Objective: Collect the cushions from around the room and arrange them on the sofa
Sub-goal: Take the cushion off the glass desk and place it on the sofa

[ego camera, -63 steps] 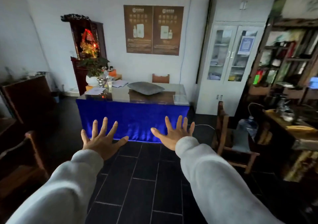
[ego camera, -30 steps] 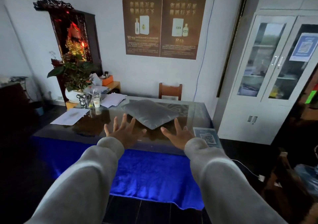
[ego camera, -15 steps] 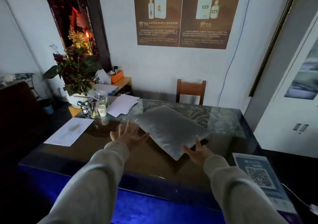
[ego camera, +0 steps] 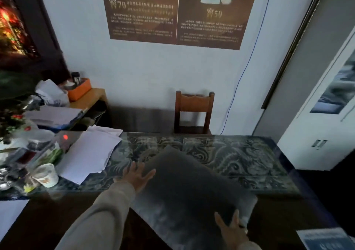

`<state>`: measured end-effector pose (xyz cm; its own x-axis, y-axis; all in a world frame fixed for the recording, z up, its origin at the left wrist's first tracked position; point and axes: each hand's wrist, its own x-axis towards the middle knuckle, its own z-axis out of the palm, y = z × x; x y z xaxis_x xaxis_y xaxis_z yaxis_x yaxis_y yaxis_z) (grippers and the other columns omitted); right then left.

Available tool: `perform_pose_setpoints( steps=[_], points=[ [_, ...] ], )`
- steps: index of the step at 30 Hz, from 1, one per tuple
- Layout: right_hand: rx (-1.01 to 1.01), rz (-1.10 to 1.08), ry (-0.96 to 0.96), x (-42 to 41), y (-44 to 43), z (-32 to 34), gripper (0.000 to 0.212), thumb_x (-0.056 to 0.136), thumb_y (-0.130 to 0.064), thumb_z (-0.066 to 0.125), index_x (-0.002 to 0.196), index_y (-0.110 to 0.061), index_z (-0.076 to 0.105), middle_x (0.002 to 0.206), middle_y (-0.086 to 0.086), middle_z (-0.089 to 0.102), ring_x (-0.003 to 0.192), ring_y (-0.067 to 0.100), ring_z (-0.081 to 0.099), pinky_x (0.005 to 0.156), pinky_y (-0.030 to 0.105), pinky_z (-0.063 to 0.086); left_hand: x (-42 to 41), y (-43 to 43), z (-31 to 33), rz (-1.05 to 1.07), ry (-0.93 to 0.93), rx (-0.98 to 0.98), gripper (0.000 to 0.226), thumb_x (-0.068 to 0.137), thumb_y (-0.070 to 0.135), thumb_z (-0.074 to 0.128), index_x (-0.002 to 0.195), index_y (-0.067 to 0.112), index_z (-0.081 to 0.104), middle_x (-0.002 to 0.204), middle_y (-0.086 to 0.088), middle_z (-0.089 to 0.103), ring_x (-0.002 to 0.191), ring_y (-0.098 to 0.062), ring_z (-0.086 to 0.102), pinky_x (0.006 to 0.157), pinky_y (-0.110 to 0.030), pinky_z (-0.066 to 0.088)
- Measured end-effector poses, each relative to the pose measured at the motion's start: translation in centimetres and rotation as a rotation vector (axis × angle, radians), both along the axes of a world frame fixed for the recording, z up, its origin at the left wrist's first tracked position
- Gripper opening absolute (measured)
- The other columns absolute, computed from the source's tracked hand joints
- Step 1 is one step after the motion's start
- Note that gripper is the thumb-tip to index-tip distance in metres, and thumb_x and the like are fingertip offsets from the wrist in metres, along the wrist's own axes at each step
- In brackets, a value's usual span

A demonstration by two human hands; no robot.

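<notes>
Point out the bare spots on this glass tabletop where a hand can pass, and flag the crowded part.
Free: the patterned strip between the grey cushion and the wooden chair, running on to the table's right edge, and the dark near strip under the left sleeve. Crowded: the left end, with loose papers, a paper cup and a plant. The left hand and right hand flank the cushion.

Left hand [ego camera: 136,176], right hand [ego camera: 231,228] outstretched, fingers spread

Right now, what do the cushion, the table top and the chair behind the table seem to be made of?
Cushion: probably soft grey fabric, matte, with a rounded, sagging shape. Table top: apparently glass, glossy with reflections, over a patterned dark cloth. Chair: looks like reddish-brown wood with a smooth, low-sheen finish.
</notes>
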<state>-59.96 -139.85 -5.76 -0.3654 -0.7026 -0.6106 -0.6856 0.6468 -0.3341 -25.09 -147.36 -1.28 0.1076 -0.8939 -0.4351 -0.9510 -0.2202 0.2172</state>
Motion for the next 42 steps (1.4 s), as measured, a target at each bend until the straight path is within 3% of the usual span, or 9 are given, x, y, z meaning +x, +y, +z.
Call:
perform_pose_setpoints(
  steps=[4,7,10,16,20,23,27,32,42],
  points=[
    [0.027,-0.286,-0.086,-0.6,-2.3,-2.1,0.106,0.093,-0.077,0.047,0.161,-0.036,-0.023,0.171,0.027,0.001,0.154,0.045,0.024,0.124,0.047,0.029,1.2,-5.2,-3.8,0.173,0.170,0.052,0.082,0.097,0.072,0.033,0.163,0.035,0.003,0.172,-0.009,0.003,0.157,-0.036,0.001,0.126,-0.048,0.005],
    [-0.052,-0.404,-0.251,-2.8,-3.0,-3.2,0.115,0.089,-0.073,0.059,0.162,-0.037,-0.022,0.172,0.025,0.010,0.153,0.045,0.027,0.122,0.048,0.030,0.5,-7.6,-6.0,0.266,0.292,0.088,0.087,0.095,0.069,0.044,0.164,0.026,0.011,0.168,-0.012,0.026,0.152,-0.035,0.026,0.120,-0.035,0.020],
    [-0.109,-0.465,-0.354,-4.1,-3.0,-4.0,0.126,0.083,-0.067,0.072,0.164,-0.033,-0.018,0.170,0.021,0.024,0.149,0.044,0.037,0.120,0.046,0.034,-0.2,-8.7,-6.7,0.367,0.340,0.103,0.094,0.091,0.075,0.045,0.163,0.024,0.015,0.165,-0.014,0.033,0.149,-0.038,0.033,0.117,-0.038,0.025],
    [-0.218,-0.436,-0.346,-4.8,-2.0,-2.5,0.126,0.079,-0.064,0.080,0.168,-0.027,-0.002,0.171,0.008,0.027,0.147,0.041,0.041,0.116,0.046,0.039,-1.6,-8.9,-5.2,0.406,0.357,-0.064,0.119,0.062,0.089,0.062,0.157,0.024,0.033,0.154,-0.016,0.048,0.139,-0.040,0.047,0.114,-0.049,0.037],
    [-0.288,-0.454,-0.343,-5.7,-0.1,-0.3,0.122,0.078,-0.054,0.085,0.168,-0.028,0.007,0.165,0.010,0.041,0.144,0.039,0.046,0.114,0.043,0.041,-4.1,-8.2,-2.6,0.410,0.346,-0.086,0.118,0.052,0.091,0.066,0.139,0.012,0.055,0.139,-0.018,0.060,0.125,-0.040,0.058,0.104,-0.050,0.046],
    [-0.339,-0.584,-0.316,-9.3,3.3,2.3,0.122,0.077,-0.048,0.089,0.168,-0.026,0.011,0.164,0.011,0.041,0.145,0.040,0.044,0.115,0.045,0.039,-9.2,-6.4,-0.4,0.341,0.319,-0.098,0.118,0.052,0.093,0.065,0.136,0.010,0.058,0.138,-0.019,0.060,0.126,-0.040,0.056,0.104,-0.048,0.045],
    [-0.423,-0.819,-0.265,-17.7,13.1,6.9,0.121,0.073,-0.053,0.090,0.165,-0.014,0.023,0.161,0.017,0.044,0.146,0.041,0.043,0.119,0.049,0.037,-19.5,-0.5,3.1,0.266,0.567,-0.069,0.116,0.048,0.081,0.080,0.139,0.016,0.052,0.138,-0.015,0.060,0.124,-0.040,0.058,0.104,-0.049,0.046],
    [-0.544,-1.009,-0.230,-26.3,27.5,12.3,0.103,0.073,-0.058,0.087,0.153,-0.009,0.046,0.144,0.017,0.061,0.133,0.043,0.056,0.111,0.049,0.046,-31.3,9.0,6.2,0.120,0.737,-0.027,0.116,0.038,0.076,0.083,0.134,0.015,0.058,0.131,-0.013,0.064,0.120,-0.038,0.060,0.107,-0.051,0.046],
    [-0.820,-1.384,-0.042,-38.5,72.7,19.8,0.083,0.068,-0.054,0.091,0.136,-0.014,0.064,0.132,0.011,0.070,0.125,0.035,0.063,0.109,0.044,0.050,-57.2,43.7,13.8,-0.420,0.857,0.019,0.074,0.065,0.054,0.090,0.122,0.014,0.062,0.122,-0.011,0.068,0.104,-0.030,0.063,0.098,-0.043,0.050]
  ],
)
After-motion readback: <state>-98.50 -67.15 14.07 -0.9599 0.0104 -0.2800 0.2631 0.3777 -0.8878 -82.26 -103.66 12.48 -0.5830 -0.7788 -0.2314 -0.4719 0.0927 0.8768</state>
